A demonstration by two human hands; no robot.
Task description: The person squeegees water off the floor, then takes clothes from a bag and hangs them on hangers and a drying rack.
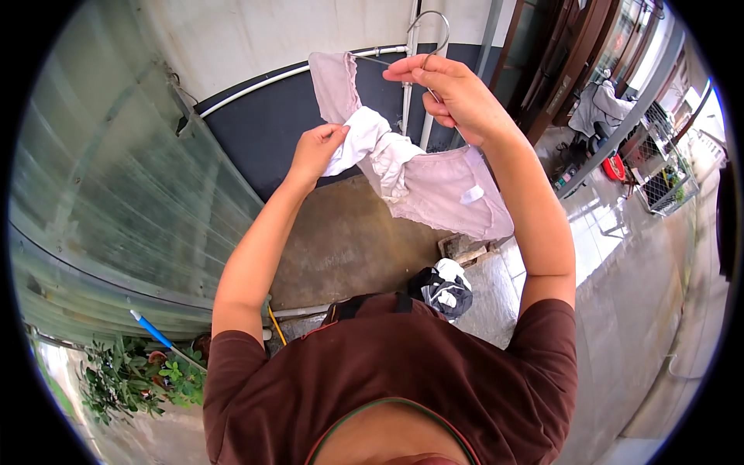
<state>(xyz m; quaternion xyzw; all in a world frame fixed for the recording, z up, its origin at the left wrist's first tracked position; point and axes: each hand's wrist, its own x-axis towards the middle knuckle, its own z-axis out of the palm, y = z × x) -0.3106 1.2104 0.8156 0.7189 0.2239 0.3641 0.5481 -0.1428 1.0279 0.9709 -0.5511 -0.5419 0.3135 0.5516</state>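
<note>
- Counting two bare hands, one wire hanger (448, 32), one pale pinkish garment (449, 182), one bunch of white cloth (363, 139) and one small white label (471, 194)
- Pinching the white cloth between thumb and fingertips of the left hand (315, 153), nearly closed, upper centre of the frame
- Gripping the hanger just below its hook with the right hand (456, 87), thumb and forefinger closed on the wire, other fingers curled
- Spread from upper centre down towards right of centre: thin, crumpled, ruffled along the edges, with one end at the hanger's left arm; cannot tell if garment and white cloth are one piece
- Hiding part of the hanger behind fingers and fabric, and part of the dark wall panel (256, 147) behind garment and left hand
- Lying below centre: one black-and-white heap of cloth (449, 293)
- Seen at upper right: one red basin (614, 167) beside a wire cage (659, 182)
- Showing leafy plants (124, 376) and a blue-ended pole (152, 329) at lower left
</note>
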